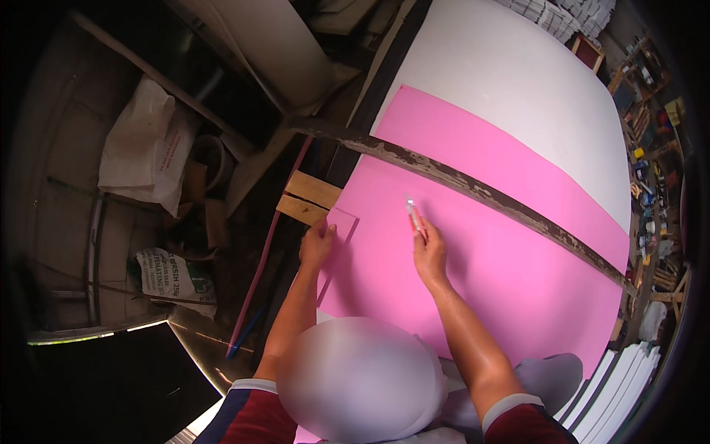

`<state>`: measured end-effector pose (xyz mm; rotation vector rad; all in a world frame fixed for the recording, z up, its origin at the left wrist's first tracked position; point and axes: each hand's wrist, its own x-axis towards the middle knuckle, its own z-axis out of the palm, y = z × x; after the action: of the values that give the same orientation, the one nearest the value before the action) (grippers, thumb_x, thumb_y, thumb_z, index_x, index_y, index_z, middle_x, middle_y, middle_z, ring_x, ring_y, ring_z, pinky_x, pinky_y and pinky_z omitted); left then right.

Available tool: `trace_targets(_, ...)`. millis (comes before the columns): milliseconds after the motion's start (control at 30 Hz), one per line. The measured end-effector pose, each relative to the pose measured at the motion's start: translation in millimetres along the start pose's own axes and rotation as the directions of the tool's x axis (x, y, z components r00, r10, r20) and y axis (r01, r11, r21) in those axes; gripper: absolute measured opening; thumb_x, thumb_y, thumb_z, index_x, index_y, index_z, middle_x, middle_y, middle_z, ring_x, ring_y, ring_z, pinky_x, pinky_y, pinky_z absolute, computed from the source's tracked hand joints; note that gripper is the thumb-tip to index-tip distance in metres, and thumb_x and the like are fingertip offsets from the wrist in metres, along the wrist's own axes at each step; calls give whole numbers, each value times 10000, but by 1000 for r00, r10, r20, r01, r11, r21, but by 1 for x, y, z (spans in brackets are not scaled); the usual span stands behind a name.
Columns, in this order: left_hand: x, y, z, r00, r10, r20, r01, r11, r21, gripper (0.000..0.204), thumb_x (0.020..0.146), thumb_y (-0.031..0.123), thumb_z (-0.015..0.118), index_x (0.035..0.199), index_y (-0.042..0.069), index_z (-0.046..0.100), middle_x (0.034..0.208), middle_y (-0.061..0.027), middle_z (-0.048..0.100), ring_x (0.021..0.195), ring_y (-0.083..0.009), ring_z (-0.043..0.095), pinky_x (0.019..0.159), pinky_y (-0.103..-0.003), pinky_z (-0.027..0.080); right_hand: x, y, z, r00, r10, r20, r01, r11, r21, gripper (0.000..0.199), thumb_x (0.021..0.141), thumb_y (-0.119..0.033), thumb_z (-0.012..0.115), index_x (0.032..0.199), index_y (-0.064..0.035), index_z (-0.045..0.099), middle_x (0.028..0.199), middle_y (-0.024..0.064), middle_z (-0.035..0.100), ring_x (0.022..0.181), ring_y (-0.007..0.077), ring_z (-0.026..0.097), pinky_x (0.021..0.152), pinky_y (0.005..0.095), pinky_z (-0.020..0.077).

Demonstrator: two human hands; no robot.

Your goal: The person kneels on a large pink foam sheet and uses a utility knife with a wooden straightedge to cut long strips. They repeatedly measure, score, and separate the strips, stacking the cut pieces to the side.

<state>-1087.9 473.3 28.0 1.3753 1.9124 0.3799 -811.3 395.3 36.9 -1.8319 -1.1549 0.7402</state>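
Note:
A large pink sheet (488, 288) lies over a white sheet (510, 81) on the work surface. Across the pink sheet runs a long, dark, worn wooden bar (473, 186). At the sheet's left edge, my left hand (316, 246) pinches a smaller pink piece (338, 231), thumb on top; its fingers underneath are partly hidden. My right hand (430, 250) is closed around a slim red-and-white cutter knife (413, 214), its tip pointing away from me over the pink sheet, nearer than the bar. I cannot tell whether the tip touches the sheet.
Two light wooden blocks (308, 198) sit by the table's left edge, just beyond my left hand. White sacks (144, 148) and a bucket (211, 163) stand at left. White slabs (617, 396) are stacked at lower right; cluttered shelves (647, 111) line the right side.

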Motion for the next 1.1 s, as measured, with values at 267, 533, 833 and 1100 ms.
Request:
trace_targets(267, -7, 12, 1, 996, -76, 48, 77, 997, -10, 598, 974, 521, 646, 1495, 234, 587, 1406, -179, 663, 1330, -378, 608, 1088, -451, 478, 43, -66, 46, 820, -273, 503, 450, 850, -272, 397, 1027, -111, 531, 1413, -172, 603, 1075, 159, 715, 912, 429, 694, 800, 527, 580)
trace_targets(533, -9, 19, -2, 996, -81, 46, 80, 997, 20, 590, 981, 501, 643, 1502, 231, 580, 1405, -188, 660, 1325, -385, 608, 1084, -469, 483, 55, -67, 64, 723, -354, 593, 607, 735, -301, 574, 959, -28, 518, 1460, -297, 595, 984, 102, 711, 885, 331, 717, 757, 475, 604)
trace_targets(833, -6, 9, 4, 998, -56, 2, 56, 998, 40, 535, 988, 510, 640, 1477, 297, 599, 1331, -162, 705, 1248, -390, 655, 1022, -494, 516, 50, -64, 71, 723, -369, 584, 615, 730, -299, 577, 941, -20, 502, 1454, -266, 597, 1022, 106, 719, 893, 328, 724, 767, 478, 598)
trace_targets(1100, -6, 6, 9, 1000, -20, -18, 20, 1000, -5, 537, 986, 487, 651, 1452, 223, 621, 1286, -187, 710, 1213, -383, 666, 1010, -479, 517, 49, -87, 51, 709, -241, 662, 605, 690, -397, 523, 952, -47, 502, 1438, -211, 605, 1051, 123, 727, 928, 345, 730, 795, 493, 589)
